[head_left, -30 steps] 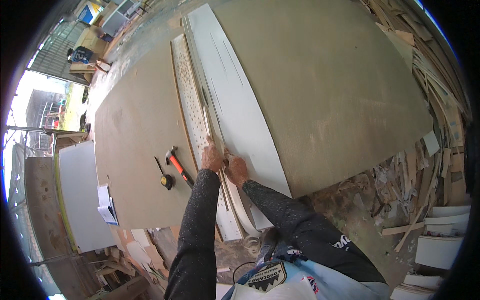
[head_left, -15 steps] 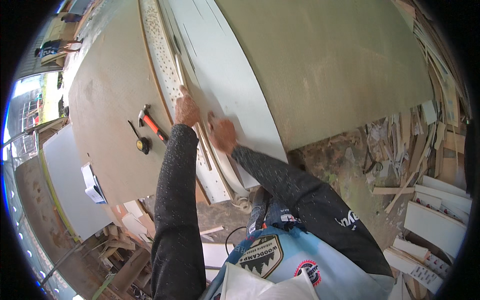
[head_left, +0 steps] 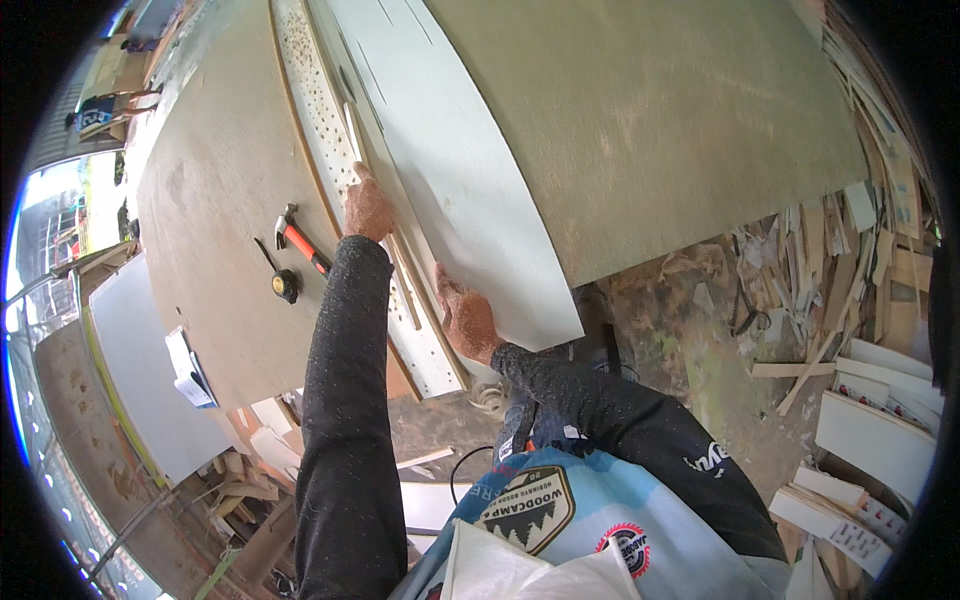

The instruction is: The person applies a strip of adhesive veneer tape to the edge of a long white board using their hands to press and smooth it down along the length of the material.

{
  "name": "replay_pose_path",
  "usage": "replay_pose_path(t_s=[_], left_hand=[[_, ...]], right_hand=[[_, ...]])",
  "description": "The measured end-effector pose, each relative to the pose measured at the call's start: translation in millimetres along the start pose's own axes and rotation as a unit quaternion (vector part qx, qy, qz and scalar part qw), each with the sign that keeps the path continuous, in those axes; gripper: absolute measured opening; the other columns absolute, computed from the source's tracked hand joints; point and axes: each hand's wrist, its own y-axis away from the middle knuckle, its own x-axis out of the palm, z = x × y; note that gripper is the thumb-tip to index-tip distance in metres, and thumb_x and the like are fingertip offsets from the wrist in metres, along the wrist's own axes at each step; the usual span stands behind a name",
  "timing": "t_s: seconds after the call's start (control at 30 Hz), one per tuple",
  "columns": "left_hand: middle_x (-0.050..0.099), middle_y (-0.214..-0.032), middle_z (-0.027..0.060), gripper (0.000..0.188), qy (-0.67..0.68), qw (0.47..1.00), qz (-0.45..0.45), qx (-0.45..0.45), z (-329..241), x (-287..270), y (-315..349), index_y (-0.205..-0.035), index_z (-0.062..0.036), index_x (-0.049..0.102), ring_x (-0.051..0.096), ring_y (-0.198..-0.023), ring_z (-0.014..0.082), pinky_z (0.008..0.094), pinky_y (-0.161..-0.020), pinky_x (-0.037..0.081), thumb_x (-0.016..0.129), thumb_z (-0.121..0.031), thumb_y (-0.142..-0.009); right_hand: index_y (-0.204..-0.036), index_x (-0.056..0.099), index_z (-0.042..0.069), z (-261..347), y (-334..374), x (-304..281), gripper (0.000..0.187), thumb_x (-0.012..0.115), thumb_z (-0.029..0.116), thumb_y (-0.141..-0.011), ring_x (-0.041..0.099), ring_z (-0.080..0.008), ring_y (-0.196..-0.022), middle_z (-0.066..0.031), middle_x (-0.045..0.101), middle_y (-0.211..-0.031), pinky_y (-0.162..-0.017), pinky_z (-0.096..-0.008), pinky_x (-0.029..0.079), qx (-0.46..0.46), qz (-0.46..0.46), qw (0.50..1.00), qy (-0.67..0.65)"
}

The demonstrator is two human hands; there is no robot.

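Observation:
My left hand (head_left: 368, 205) is closed around a thin wooden strip (head_left: 351, 130), which lies lengthwise along a long pale board (head_left: 430, 335). Beneath these runs a white panel dotted with many small holes (head_left: 318, 110). Nearer to me, my right hand (head_left: 466, 315) rests against the right edge of the long board, its fingers curled in and partly hidden. A large white sheet (head_left: 470, 190) extends to the right of that hand. Left of my left forearm lie a claw hammer with an orange and black handle (head_left: 300, 240) and a round black and yellow tape measure (head_left: 285, 285).
A broad brown board (head_left: 220, 200) bears the hammer and tape. Another wide, greenish-brown sheet (head_left: 660, 130) spreads to the right. Wood offcuts (head_left: 800, 270) are heaped on the floor at the right, beside white panels (head_left: 875, 440). A person (head_left: 95, 115) stands far off at the upper left.
My right hand has come nearer to me along the board and a little rightward. The white sheet's near corner has swung out past it. My left hand has shifted slightly left and away from me.

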Motion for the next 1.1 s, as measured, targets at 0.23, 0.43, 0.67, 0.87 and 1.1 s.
replay_pose_path(t_s=[0.23,0.43,0.67,0.87,1.1], left_hand=[[0.059,-0.086,0.0341,0.069,-0.008,1.0,-0.001,0.026,9.0,6.4,0.6,-0.138,0.0185,0.01,0.065,-0.073,0.0376,0.04,-0.059,0.055,0.048,-0.003,-0.084],[0.061,-0.082,0.029,0.072,-0.088,0.985,-0.102,0.111,41.6,19.1,-12.1,-0.136,0.0211,0.01,0.064,-0.066,0.0343,0.0372,-0.053,0.053,0.052,-0.003,-0.082],[0.058,-0.088,0.0352,0.077,-0.023,0.999,-0.037,0.023,38.3,14.4,-11.1,-0.139,0.0166,0.008,0.063,-0.081,0.0428,0.0445,-0.072,0.053,0.052,0.0,-0.079],[0.06,-0.084,0.0324,0.078,-0.095,0.992,-0.064,0.06,16.2,19.3,-4.1,-0.138,0.0183,0.01,0.063,-0.078,0.0415,0.0441,-0.07,0.053,0.056,-0.003,-0.078],[0.058,-0.096,0.0355,0.077,-0.049,0.997,-0.052,0.024,10.2,10.6,4.4,-0.14,0.0152,0.01,0.062,-0.087,0.0435,0.0456,-0.078,0.05,0.055,-0.004,-0.08]], right_hand=[[-0.127,0.046,-0.007,1.3,-56.0,2.6,0.05,0.049,0.004,-0.079,0.062,-0.0401,-0.077,-0.0256,0.062,-0.087,-0.07,-0.0473,0.049,0.055,0.03,0.998,0.02],[-0.118,0.053,-0.006,13.1,-122.5,7.7,0.039,0.05,0.006,-0.081,0.062,-0.0396,-0.07,-0.0243,0.062,-0.08,-0.063,-0.0469,0.049,0.034,0.041,0.999,0.013],[-0.137,0.037,-0.002,6.9,-32.4,9.0,0.054,0.049,0.008,-0.085,0.061,-0.0408,-0.076,-0.0238,0.062,-0.09,-0.067,-0.0487,0.049,0.028,0.034,0.999,-0.015],[-0.138,0.031,-0.007,-9.8,-7.4,1.0,0.063,0.047,0.006,-0.079,0.061,-0.0411,-0.088,-0.0285,0.059,-0.11,-0.077,-0.0486,0.049,0.002,0.061,0.998,0.021],[-0.125,0.049,-0.006,-6.5,-92.6,16.8,0.043,0.048,0.007,-0.083,0.062,-0.0386,-0.072,-0.0222,0.062,-0.082,-0.064,-0.0472,0.049,0.02,0.037,0.997,0.057]])
